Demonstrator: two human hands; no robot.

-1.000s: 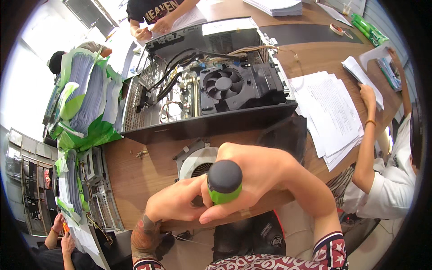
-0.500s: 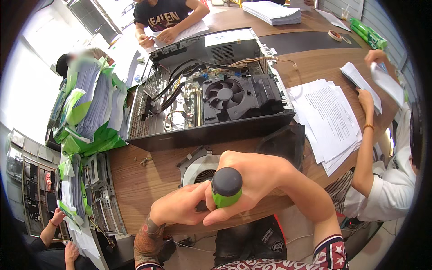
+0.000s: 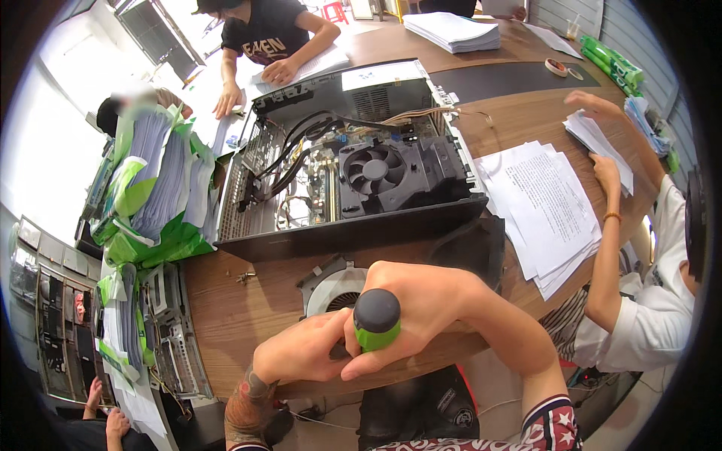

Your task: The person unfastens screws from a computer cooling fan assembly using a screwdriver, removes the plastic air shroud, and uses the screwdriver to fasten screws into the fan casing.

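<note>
My right hand (image 3: 417, 310) grips a screwdriver (image 3: 377, 316) by its thick black and green handle, whose butt end points up; its shaft and tip are hidden below. Against it, my left hand (image 3: 301, 347) is closed at the handle's lower end, and what its fingers hold is hidden. Beyond my hands a round silver fan unit (image 3: 335, 289) lies on the table, partly covered by them. Farther off stands an open computer case (image 3: 353, 225) with a black cooling fan (image 3: 374, 171), a circuit board and loose cables inside.
A few small screws (image 3: 246, 277) lie on the wooden table (image 3: 218, 323). A dark plastic panel (image 3: 481, 252) is right of my hands, beside loose printed sheets (image 3: 538, 214). Bundled papers in green wrapping (image 3: 154, 188) stand at the left. Co-workers handle paper at the right and far side.
My hands and the screwdriver stay almost in place. The view has shifted slightly. At the right, a co-worker's raised hand has let go of a sheet; the far person's hand has moved left.
</note>
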